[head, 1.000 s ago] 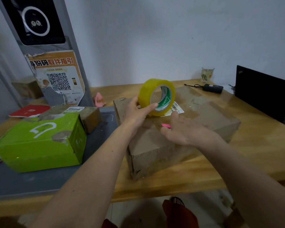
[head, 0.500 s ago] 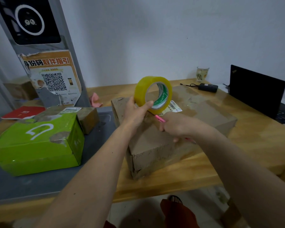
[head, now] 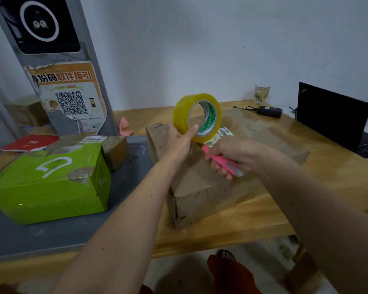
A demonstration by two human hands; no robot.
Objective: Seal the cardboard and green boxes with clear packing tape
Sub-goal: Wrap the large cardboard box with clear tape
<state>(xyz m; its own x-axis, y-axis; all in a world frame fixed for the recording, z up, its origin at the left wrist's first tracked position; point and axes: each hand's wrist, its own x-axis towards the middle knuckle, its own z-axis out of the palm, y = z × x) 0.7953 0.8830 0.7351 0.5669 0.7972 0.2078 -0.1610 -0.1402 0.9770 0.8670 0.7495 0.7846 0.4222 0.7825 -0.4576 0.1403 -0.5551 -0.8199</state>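
The tape roll [head: 197,117] stands on edge above the cardboard box [head: 221,166], gripped by the left hand [head: 180,141], thumb hooked through its core. Just beside it, the right hand [head: 232,153] clutches a pink cutter [head: 220,160]. The green box [head: 49,183] sits left on the worktop [head: 327,187].

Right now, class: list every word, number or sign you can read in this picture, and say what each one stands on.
"身份码取件指引": orange poster on the grey pillar.
QR code, no words: same poster.
White curved logo, no letters: green box.
Small print on the poster: too small to read.
Shipping label on the cardboard box: blurred.
Label on the small brown box: blurred.
Green print inside the tape roll: unreadable.
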